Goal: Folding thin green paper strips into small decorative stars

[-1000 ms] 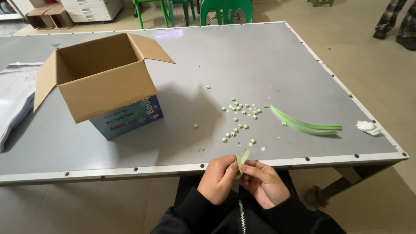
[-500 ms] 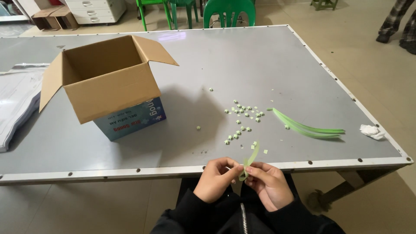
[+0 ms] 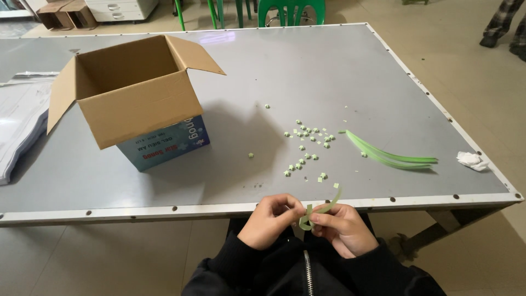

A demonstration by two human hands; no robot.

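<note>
Many small green folded pieces (image 3: 307,148) are already made and lie on the surface (image 3: 329,66), more strips (image 3: 392,158) wait, and 1 green strip (image 3: 320,210) is pinched and bent by both closed hands, left hand (image 3: 271,220) and right hand (image 3: 345,227), at the near edge.

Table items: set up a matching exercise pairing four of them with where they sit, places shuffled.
Things:
1. cardboard box
2. white crumpled tissue
3. green paper strip
4. small green folded pieces

Places:
A. scattered mid-table
B. held between the left hand and right hand
C. open, on the table's left part
D. near the table's right edge

Pairs: 1-C, 2-D, 3-B, 4-A
</note>
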